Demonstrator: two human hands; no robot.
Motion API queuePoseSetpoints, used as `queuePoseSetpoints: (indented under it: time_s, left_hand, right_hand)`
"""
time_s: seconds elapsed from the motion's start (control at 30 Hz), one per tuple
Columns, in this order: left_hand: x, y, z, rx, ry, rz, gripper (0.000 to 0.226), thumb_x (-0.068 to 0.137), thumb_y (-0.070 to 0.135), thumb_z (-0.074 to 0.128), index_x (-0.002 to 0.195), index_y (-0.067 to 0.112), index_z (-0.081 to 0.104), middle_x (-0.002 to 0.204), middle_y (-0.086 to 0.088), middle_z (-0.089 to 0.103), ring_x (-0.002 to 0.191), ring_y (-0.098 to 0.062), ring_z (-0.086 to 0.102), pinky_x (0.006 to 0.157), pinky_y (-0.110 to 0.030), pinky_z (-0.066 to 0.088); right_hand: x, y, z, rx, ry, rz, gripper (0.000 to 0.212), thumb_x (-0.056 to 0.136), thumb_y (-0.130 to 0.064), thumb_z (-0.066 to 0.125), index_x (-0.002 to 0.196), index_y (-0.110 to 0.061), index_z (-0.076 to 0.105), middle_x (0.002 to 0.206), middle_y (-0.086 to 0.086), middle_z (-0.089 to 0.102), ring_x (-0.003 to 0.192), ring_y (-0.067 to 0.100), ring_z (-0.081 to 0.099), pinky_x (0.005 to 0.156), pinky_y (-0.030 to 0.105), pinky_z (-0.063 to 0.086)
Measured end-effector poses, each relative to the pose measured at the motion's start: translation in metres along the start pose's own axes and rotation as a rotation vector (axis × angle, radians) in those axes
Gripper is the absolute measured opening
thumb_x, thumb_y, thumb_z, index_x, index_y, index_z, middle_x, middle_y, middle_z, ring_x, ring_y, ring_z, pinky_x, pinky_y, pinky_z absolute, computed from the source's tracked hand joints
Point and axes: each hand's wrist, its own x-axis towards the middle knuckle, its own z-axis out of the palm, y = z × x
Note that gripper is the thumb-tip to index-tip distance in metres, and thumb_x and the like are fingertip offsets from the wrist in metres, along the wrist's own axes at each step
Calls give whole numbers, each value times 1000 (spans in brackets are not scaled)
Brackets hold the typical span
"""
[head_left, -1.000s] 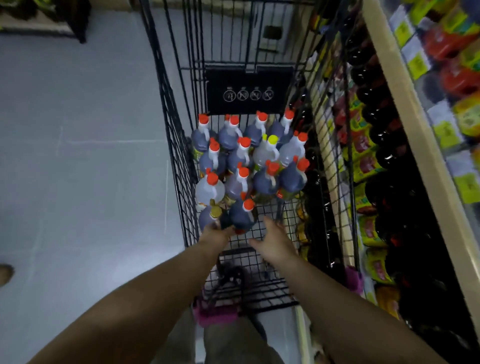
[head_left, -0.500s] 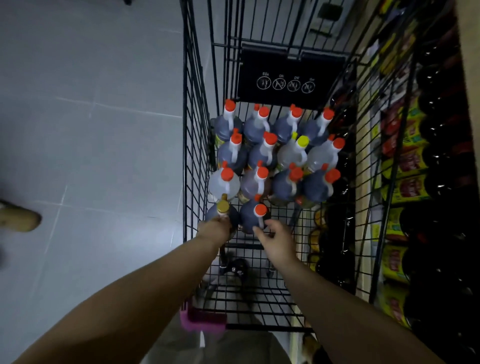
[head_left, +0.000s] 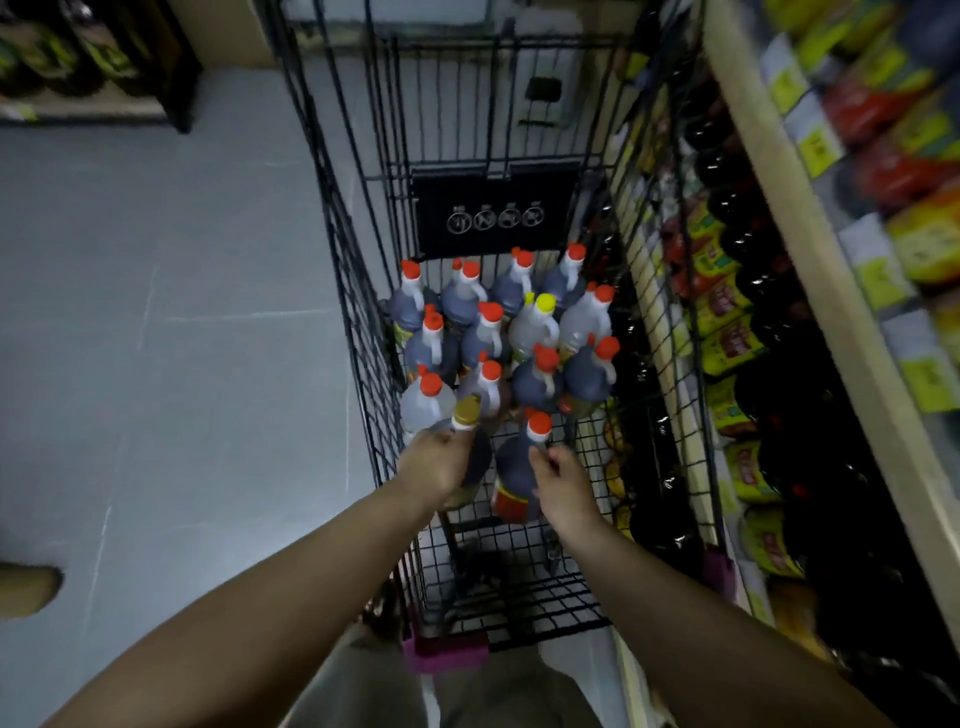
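A black wire shopping cart (head_left: 363, 332) holds several jug-shaped bottles with handles, most of them dark with red caps. My left hand (head_left: 436, 465) grips a dark bottle with a gold cap (head_left: 466, 410) at the near left of the group. My right hand (head_left: 563, 480) holds the neck and handle of a dark red-capped bottle (head_left: 514, 467) beside it; that bottle is tilted and has a red label at its base. One pale bottle with a yellow cap (head_left: 535, 325) stands in the middle of the group.
Store shelves (head_left: 810, 270) run close along the cart's right side, stocked with dark bottles and yellow-labelled packs. Grey tiled floor (head_left: 171, 322) lies to the left. A shoe (head_left: 26, 590) shows at the left edge. Another shelf stands far left at the back.
Both hands reached forward to the two nearest bottles and closed on them. The red-capped bottle now leans and sits higher than before. The view shifted with my head.
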Motion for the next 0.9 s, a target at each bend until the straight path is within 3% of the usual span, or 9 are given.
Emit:
queuePoseSetpoints:
  time_s: [0.1, 0.2, 0.3, 0.4, 0.47, 0.57, 0.67, 0.77, 0.9]
  left_hand:
    - [-14, 27, -9, 110, -43, 77, 41, 99, 34, 39, 97, 0, 62, 115, -25, 62, 108, -39, 57, 90, -36, 48]
    - [-35, 56, -16, 206, -133, 235, 39, 100, 31, 37, 97, 2, 62, 117, -26, 61, 110, -38, 57, 77, -30, 40]
    - [-57, 76, -20, 280, -197, 365, 35, 95, 29, 42, 78, 4, 60, 112, -27, 62, 108, -38, 57, 72, -34, 37]
    - [-86, 86, -23, 313, -239, 471, 33, 89, 30, 45, 67, 7, 55, 82, -21, 55, 74, -31, 52, 57, -35, 30]
    - [-106, 91, -23, 320, -286, 522, 32, 88, 30, 46, 62, 11, 42, 69, -13, 47, 63, -25, 42, 54, -33, 24]
    - [-140, 88, -17, 350, -393, 623, 38, 88, 32, 47, 56, 13, 42, 65, -20, 49, 69, -33, 46, 62, -35, 28]
    - [-170, 71, -1, 353, -551, 685, 45, 71, 50, 52, 54, 8, 56, 74, -25, 61, 77, -39, 58, 67, -43, 36]
    - [-201, 46, 18, 420, -682, 705, 37, 73, 40, 55, 50, 12, 50, 61, -12, 51, 64, -28, 46, 63, -36, 32]
    - [-244, 6, 47, 506, -868, 687, 25, 60, 41, 50, 50, 18, 47, 57, -3, 46, 62, -23, 44, 64, -35, 31]
  right_hand:
    - [-28, -12, -12, 194, 82, 26, 27, 98, -28, 46, 75, -13, 45, 81, 18, 45, 85, 43, 52, 89, 68, 40]
    - [-65, -31, -22, 381, 211, 5, 25, 100, -24, 44, 89, -1, 45, 109, 38, 47, 101, 52, 50, 90, 65, 43]
    - [-106, -48, -28, 585, 400, -58, 25, 100, -24, 44, 80, -8, 42, 88, 26, 50, 78, 29, 55, 68, 37, 52]
    - [-153, -55, -28, 701, 552, -105, 24, 100, -23, 42, 82, -9, 37, 79, 11, 38, 77, 27, 48, 72, 45, 52]
    - [-183, -53, -27, 744, 648, -110, 20, 100, -25, 41, 87, -9, 40, 81, 7, 39, 80, 22, 47, 76, 40, 52]
    - [-230, -44, -23, 735, 822, -154, 24, 101, -24, 41, 81, -10, 40, 78, 11, 39, 76, 21, 44, 69, 34, 43]
    - [-279, -27, -17, 747, 942, -137, 26, 100, -24, 42, 77, -12, 37, 78, 10, 37, 74, 20, 40, 66, 32, 42]
    - [-322, 2, -9, 798, 1073, -64, 29, 99, -22, 46, 72, -14, 38, 71, 7, 39, 68, 16, 42, 59, 25, 43]
    - [-378, 45, 4, 802, 1259, 24, 31, 97, -20, 49, 69, -13, 38, 66, 8, 40, 67, 17, 43, 59, 32, 42]
